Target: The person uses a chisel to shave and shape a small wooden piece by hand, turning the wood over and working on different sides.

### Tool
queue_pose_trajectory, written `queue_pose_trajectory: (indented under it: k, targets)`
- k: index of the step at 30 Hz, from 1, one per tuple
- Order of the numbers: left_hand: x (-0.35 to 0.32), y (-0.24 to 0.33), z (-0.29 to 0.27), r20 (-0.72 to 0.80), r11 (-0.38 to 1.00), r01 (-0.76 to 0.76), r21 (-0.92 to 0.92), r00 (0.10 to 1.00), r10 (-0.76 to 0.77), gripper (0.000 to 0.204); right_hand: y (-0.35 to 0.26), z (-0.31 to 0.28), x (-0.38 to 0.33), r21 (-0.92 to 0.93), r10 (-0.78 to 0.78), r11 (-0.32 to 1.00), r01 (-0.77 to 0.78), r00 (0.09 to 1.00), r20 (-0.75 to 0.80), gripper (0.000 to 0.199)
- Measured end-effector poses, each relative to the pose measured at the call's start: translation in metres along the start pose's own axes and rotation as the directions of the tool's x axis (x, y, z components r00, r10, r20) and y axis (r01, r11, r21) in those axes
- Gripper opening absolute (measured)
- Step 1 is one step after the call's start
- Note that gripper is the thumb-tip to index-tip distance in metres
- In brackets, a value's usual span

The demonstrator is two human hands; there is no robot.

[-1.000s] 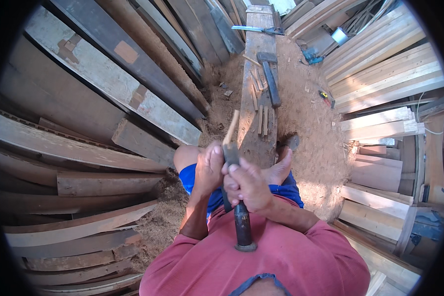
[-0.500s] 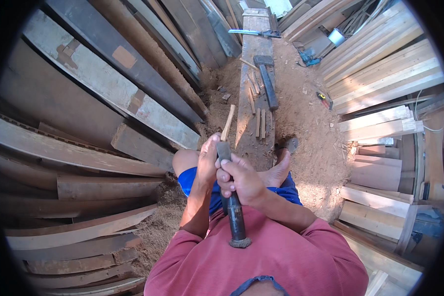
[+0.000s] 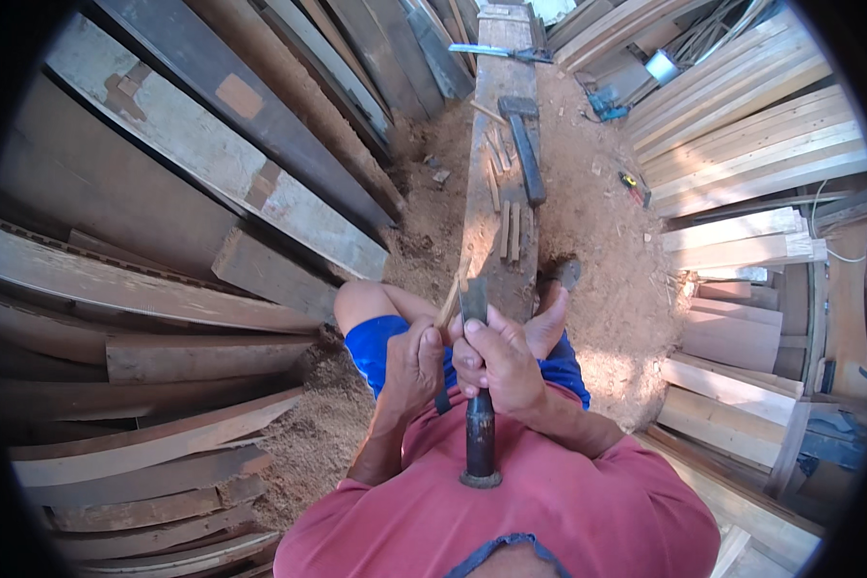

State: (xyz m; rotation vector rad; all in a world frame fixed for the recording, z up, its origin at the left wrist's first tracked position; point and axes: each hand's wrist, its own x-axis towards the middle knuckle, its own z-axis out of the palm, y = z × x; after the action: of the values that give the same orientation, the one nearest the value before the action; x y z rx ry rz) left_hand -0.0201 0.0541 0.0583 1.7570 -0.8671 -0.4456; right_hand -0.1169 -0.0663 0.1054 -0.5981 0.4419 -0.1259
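A wood chisel [image 3: 480, 433] with a dark handle is in my right hand [image 3: 506, 364], fingers wrapped round it. Its butt end rests against or just above the red shirt, and its flat blade points away from me. Pinched in my left hand [image 3: 414, 364] is a thin wooden stick [image 3: 454, 301], its free end pointing forward. The blade lies close along the stick's right side; whether they touch I cannot tell. Ahead, on a narrow plank bench [image 3: 486, 91], lie a dark-handled hammer [image 3: 527, 159] and several small wooden sticks [image 3: 505, 231].
A saw [image 3: 496, 51] lies across the bench's far end. Boards [image 3: 164, 289] lean in rows on the left; stacked timber [image 3: 751, 144] fills the right. On the sawdust-covered ground [image 3: 602, 260] are a yellow-and-red hand tool [image 3: 634, 189] and a blue power tool [image 3: 605, 104].
The chisel has swung more upright, its blade shifting right and toward me. The stick has come nearer, with my left hand lower and a little to the right.
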Motion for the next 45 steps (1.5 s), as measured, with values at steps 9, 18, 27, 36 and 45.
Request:
queue_pose_trajectory:
  k: [9, 18, 27, 36, 45]
  targets:
    - [-0.050, -0.045, -0.003, 0.175, 0.927, 0.307, -0.216, 0.946, -0.272, 0.020, -0.088, -0.049, -0.015, -0.296, -0.530, 0.831, 0.472, 0.833, -0.160, 0.014]
    - [0.016, -0.042, 0.015, 0.192, 0.996, 0.064, -0.062, 0.980, -0.051, 0.022, -0.041, -0.063, 0.038, -0.534, -0.256, 0.829, 0.165, 0.961, -0.101, 0.021]
    - [0.035, -0.038, 0.030, 0.522, 0.429, 0.622, -0.655, 0.783, -0.338, 0.036, -0.028, -0.069, 0.055, -0.276, -0.279, 0.937, 0.214, 0.934, -0.223, 0.021]
    - [0.057, -0.028, 0.019, 0.275, 0.569, 0.507, -0.647, 0.852, -0.446, 0.034, 0.014, -0.022, 0.036, 0.142, 0.071, 0.987, -0.069, 0.997, -0.010, 0.015]
    - [0.017, -0.012, 0.012, 0.226, 0.780, 0.370, -0.504, 0.929, -0.294, 0.036, 0.000, -0.004, 0.006, 0.023, 0.025, 0.999, -0.025, 1.000, -0.005, 0.014]
